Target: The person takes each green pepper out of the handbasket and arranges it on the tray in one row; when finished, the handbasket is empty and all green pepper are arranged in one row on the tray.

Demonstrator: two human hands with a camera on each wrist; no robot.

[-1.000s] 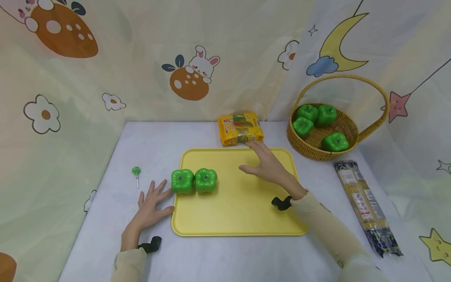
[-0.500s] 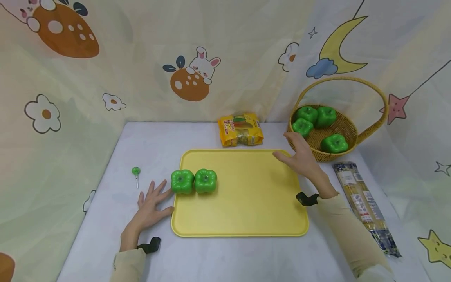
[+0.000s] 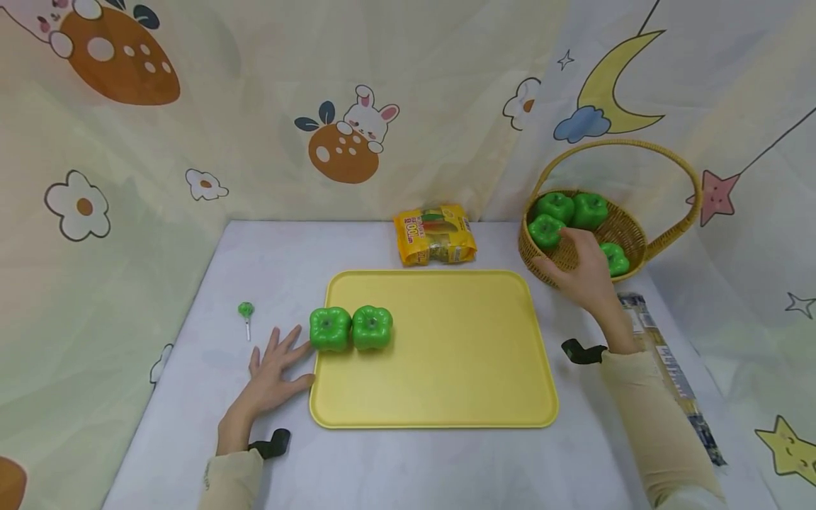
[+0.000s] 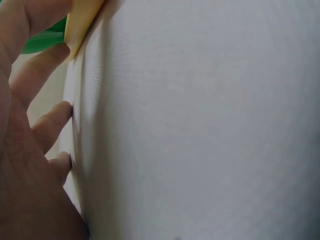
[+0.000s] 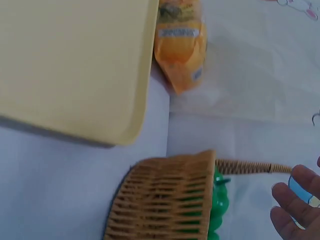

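My left hand (image 3: 273, 379) lies with its fingers spread on the white table, fingertips and thumb right at the left edge of the yellow tray (image 3: 446, 354). Two green bell peppers (image 3: 372, 327) sit side by side on that tray at its left, close to those fingertips. Over the front of the wicker basket (image 3: 532, 258) reaches my right hand (image 3: 583, 273), thumb and fingers apart. Its fingertips overlap the nearest bell pepper (image 3: 545, 231) in the head view. Several peppers are in the basket; the hand partly hides the right one (image 3: 615, 260).
A yellow snack packet (image 3: 436, 235) stands behind the tray. Left of it lies a green lollipop (image 3: 246, 312). A long clear pack of what looks like noodles (image 3: 676, 375) is partly under the right forearm. The basket's tall handle (image 3: 691, 205) arches upward; a printed cloth hangs behind.
My right hand has moved right from above the tray to over the basket, now at the front peppers. The left hand and the peppers on the tray have stayed put.
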